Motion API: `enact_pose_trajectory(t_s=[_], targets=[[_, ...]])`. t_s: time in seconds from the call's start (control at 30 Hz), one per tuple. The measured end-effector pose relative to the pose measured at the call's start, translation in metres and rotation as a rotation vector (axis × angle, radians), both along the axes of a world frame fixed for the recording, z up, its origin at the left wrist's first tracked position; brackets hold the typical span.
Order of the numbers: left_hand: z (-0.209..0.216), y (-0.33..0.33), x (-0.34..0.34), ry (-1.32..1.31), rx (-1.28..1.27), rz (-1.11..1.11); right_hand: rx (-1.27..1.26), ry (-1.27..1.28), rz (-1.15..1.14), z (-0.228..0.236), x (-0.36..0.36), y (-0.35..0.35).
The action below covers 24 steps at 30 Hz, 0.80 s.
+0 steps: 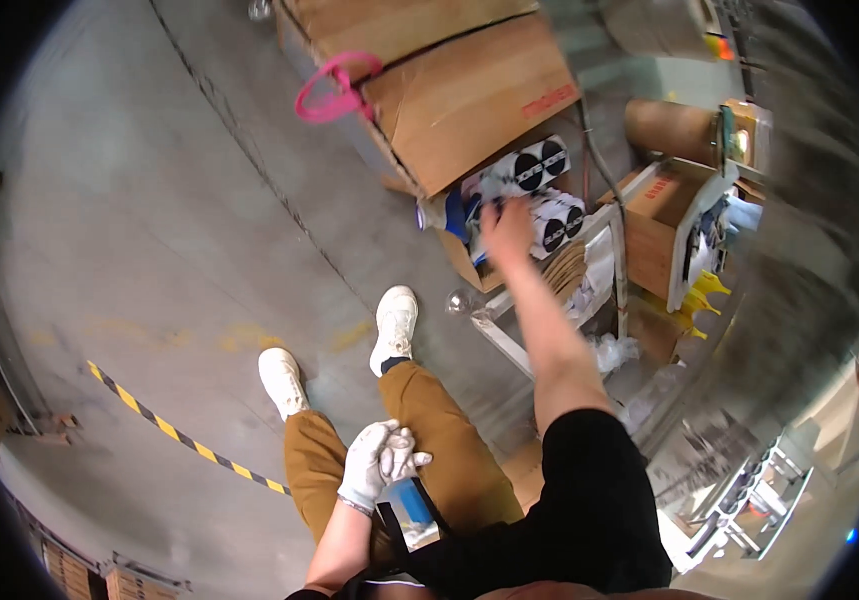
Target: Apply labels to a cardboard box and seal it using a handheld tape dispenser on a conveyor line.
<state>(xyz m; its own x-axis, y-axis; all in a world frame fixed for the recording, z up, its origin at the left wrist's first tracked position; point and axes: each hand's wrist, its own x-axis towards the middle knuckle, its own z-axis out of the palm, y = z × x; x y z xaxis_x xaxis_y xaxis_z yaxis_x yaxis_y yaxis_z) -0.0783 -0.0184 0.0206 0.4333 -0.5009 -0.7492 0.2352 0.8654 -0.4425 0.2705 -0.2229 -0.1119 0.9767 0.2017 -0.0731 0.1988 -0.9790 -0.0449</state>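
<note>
Black-and-white packs | right hand grip touching, clench unclear | left hand grip loose, empty

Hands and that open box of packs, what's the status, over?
Right hand stretched out, on the black-and-white packs in the open carton. Left hand, white-gloved, resting at the thigh, empty. Pink loop on the big box behind; nothing blocking.

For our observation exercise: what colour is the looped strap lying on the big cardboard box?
Pink. The looped strap lies on the cardboard box, seen in the head view.
</note>
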Motion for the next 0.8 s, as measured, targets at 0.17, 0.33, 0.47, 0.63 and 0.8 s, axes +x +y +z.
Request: enact_pose_trajectory(t_s=[0.17, 0.33, 0.47, 0.63, 0.8], targets=[[0.101, 0.058, 0.026, 0.016, 0.29, -0.147, 0.758, 0.932, -0.49, 0.146, -0.233, 0.053], [0.204, 0.061, 0.054, -0.468, 0.299, -0.228, 1.443, 1.783, -1.155, 0.312, -0.339, 0.098], [0.318, 0.035, 0.095, -0.663, 0.39, -0.502, 1.913, 1.464, -0.932, 0.389, -0.338, 0.076], [0.419, -0.015, 0.154, -1.017, 0.738, -0.77, 1.473, 0.698, -0.815, 0.477, -0.305, -0.002], [0.491, -0.105, 0.323, -1.528, 1.461, -0.83, 1.53, 0.284, -0.794, 0.523, -0.285, -0.104]])
